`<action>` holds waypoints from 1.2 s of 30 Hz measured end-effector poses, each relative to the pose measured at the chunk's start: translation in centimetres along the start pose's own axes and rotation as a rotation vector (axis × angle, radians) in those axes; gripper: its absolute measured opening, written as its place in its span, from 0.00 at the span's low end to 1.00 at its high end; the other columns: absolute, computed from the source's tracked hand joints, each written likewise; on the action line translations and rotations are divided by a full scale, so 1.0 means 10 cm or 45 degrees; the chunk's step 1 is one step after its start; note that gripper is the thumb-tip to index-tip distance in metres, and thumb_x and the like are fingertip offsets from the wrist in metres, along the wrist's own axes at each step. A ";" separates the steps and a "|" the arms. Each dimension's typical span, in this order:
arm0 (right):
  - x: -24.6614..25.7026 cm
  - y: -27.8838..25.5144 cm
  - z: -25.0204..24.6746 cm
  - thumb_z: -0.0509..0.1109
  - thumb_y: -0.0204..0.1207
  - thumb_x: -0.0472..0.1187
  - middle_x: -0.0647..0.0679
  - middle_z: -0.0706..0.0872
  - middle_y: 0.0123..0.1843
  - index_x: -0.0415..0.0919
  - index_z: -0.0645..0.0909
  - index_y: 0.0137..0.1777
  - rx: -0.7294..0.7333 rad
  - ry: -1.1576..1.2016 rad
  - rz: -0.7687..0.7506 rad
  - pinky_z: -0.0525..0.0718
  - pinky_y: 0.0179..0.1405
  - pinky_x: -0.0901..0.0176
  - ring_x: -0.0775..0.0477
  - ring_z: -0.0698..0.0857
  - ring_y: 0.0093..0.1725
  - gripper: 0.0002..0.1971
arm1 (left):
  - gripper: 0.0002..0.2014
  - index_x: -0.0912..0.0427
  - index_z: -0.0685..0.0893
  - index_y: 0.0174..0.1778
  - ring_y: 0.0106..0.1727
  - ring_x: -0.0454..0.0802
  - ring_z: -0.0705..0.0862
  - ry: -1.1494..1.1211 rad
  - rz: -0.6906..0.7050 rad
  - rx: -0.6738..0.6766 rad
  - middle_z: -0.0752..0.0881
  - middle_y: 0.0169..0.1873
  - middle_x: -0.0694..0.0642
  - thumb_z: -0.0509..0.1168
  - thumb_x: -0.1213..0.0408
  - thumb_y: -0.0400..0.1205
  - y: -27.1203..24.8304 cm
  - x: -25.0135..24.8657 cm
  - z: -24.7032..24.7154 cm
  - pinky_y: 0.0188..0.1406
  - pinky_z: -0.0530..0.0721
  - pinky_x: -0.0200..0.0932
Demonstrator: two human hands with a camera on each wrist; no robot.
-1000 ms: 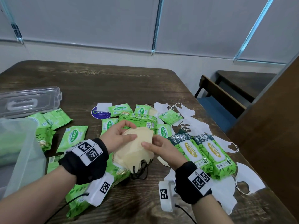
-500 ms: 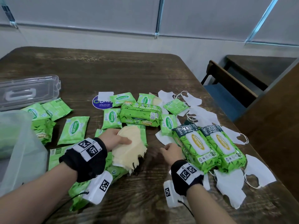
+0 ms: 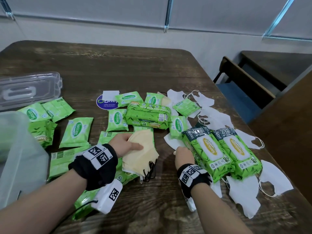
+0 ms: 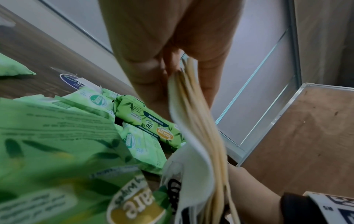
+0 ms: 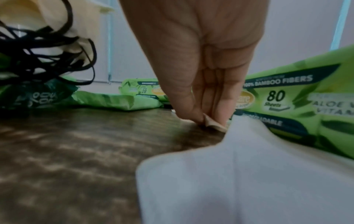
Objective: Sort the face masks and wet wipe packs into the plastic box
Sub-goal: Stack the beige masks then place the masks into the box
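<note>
My left hand [image 3: 133, 144] grips a stack of cream face masks [image 3: 140, 157] with black ear loops, held low over green wipe packs; the left wrist view shows the stack [image 4: 199, 124] edge-on between thumb and fingers. My right hand [image 3: 181, 149] is down on the table beside a large wet wipe pack [image 3: 207, 152]. In the right wrist view its thumb and fingertips [image 5: 220, 115] pinch the corner of a pale mask [image 5: 212, 125] lying flat. The clear plastic box [image 3: 20, 157] stands at the left edge.
Small wipe packs [image 3: 76, 132] and more large packs [image 3: 148, 117] [image 3: 239, 151] lie scattered over the wooden table [image 3: 135, 68]. White masks [image 3: 243, 198] spread along the right side. The box lid [image 3: 28, 88] lies at the back left. A bench [image 3: 244, 85] stands beyond the right edge.
My right hand let go of the cream stack and moved right and down to the table beside the large pack. The left hand kept the stack and lowered it slightly.
</note>
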State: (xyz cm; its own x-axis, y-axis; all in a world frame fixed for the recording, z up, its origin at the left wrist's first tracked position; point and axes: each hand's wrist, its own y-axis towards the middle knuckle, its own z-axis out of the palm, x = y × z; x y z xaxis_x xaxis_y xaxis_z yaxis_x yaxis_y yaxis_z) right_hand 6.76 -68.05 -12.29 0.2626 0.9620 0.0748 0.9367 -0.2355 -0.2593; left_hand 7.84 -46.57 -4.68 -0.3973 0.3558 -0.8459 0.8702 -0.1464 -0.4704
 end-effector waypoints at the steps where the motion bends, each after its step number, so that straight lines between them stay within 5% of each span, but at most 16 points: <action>1: -0.02 0.00 -0.03 0.59 0.81 0.31 0.38 0.84 0.59 0.33 0.80 0.57 0.015 0.034 0.010 0.81 0.53 0.52 0.38 0.84 0.59 0.10 | 0.11 0.53 0.87 0.41 0.46 0.59 0.88 -0.002 0.010 -0.001 0.89 0.44 0.60 0.78 0.66 0.66 -0.01 0.00 0.00 0.50 0.86 0.51; 6: -0.09 -0.06 -0.23 0.71 0.72 0.36 0.37 0.86 0.52 0.31 0.83 0.54 -0.018 0.406 0.146 0.81 0.48 0.56 0.38 0.85 0.54 0.12 | 0.18 0.56 0.81 0.54 0.43 0.60 0.87 0.006 0.113 -0.069 0.88 0.44 0.59 0.76 0.71 0.70 -0.07 -0.05 -0.04 0.47 0.86 0.52; 10: -0.08 -0.26 -0.48 0.75 0.65 0.36 0.43 0.82 0.35 0.37 0.82 0.36 -0.175 0.833 0.132 0.71 0.32 0.62 0.43 0.80 0.38 0.04 | 0.28 0.45 0.73 0.58 0.43 0.64 0.88 0.024 0.226 -0.133 0.87 0.45 0.63 0.76 0.73 0.69 -0.18 -0.11 -0.08 0.41 0.88 0.55; 12: -0.06 -0.36 -0.61 0.75 0.64 0.36 0.44 0.82 0.30 0.39 0.79 0.30 -0.225 1.086 0.113 0.73 0.28 0.63 0.45 0.80 0.33 0.07 | 0.25 0.41 0.76 0.53 0.44 0.63 0.88 0.052 0.322 -0.122 0.88 0.47 0.61 0.76 0.73 0.70 -0.23 -0.15 -0.08 0.42 0.87 0.53; 16: 0.01 -0.58 -0.83 0.73 0.67 0.32 0.41 0.83 0.34 0.38 0.77 0.36 -0.107 1.554 0.064 0.83 0.32 0.58 0.47 0.83 0.29 0.07 | 0.11 0.45 0.85 0.39 0.59 0.45 0.80 0.262 0.521 -0.138 0.86 0.49 0.44 0.71 0.70 0.76 -0.38 -0.23 -0.05 0.61 0.70 0.36; 19: 0.11 -0.75 -0.95 0.70 0.71 0.26 0.44 0.77 0.30 0.37 0.72 0.36 0.017 1.762 -0.007 0.82 0.23 0.66 0.54 0.81 0.22 0.11 | 0.10 0.46 0.85 0.37 0.57 0.41 0.79 0.338 0.568 -0.156 0.86 0.46 0.43 0.68 0.67 0.79 -0.50 -0.31 0.00 0.62 0.69 0.33; 22: 0.25 -0.90 -1.03 0.68 0.73 0.23 0.42 0.78 0.26 0.37 0.69 0.35 0.156 1.888 -0.061 0.83 0.20 0.65 0.54 0.82 0.18 0.13 | 0.04 0.42 0.85 0.38 0.55 0.39 0.81 0.394 0.630 -0.100 0.86 0.47 0.41 0.71 0.48 0.73 -0.61 -0.37 0.04 0.62 0.73 0.37; 25: 0.37 -1.03 -1.08 0.67 0.74 0.23 0.37 0.80 0.32 0.37 0.68 0.37 0.261 2.006 -0.101 0.86 0.23 0.62 0.51 0.84 0.20 0.13 | 0.20 0.37 0.84 0.37 0.53 0.36 0.81 0.453 0.650 -0.014 0.86 0.46 0.41 0.69 0.32 0.55 -0.67 -0.35 0.06 0.58 0.75 0.35; 29: 0.50 -1.18 -1.13 0.70 0.76 0.31 0.43 0.84 0.32 0.39 0.73 0.38 0.283 1.874 -0.184 0.85 0.30 0.63 0.53 0.85 0.26 0.09 | 0.18 0.45 0.81 0.31 0.39 0.44 0.81 0.529 0.710 -0.058 0.83 0.33 0.46 0.71 0.37 0.56 -0.70 -0.33 0.02 0.43 0.76 0.38; 33: 0.45 -1.13 -1.14 0.71 0.77 0.44 0.48 0.84 0.38 0.41 0.79 0.42 -0.238 1.593 -0.226 0.80 0.40 0.60 0.50 0.83 0.38 0.07 | 0.08 0.56 0.84 0.36 0.28 0.36 0.79 0.432 0.634 0.018 0.82 0.26 0.43 0.75 0.58 0.74 -0.75 -0.39 -0.11 0.31 0.75 0.30; 36: 0.35 -1.04 -1.16 0.68 0.78 0.50 0.45 0.87 0.48 0.37 0.82 0.51 -0.198 1.406 -0.279 0.79 0.53 0.57 0.47 0.84 0.50 0.15 | 0.05 0.54 0.85 0.36 0.27 0.34 0.83 0.335 0.606 0.182 0.86 0.25 0.42 0.73 0.65 0.76 -0.78 -0.42 -0.19 0.31 0.80 0.30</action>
State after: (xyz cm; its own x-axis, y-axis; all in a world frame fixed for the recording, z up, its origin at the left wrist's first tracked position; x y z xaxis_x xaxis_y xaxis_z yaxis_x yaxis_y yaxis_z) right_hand 0.61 -63.88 1.80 0.0783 0.3552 0.9315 0.9860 -0.1657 -0.0197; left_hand 3.28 -45.19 2.99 0.1319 0.4355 -0.8905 0.8804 -0.4643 -0.0967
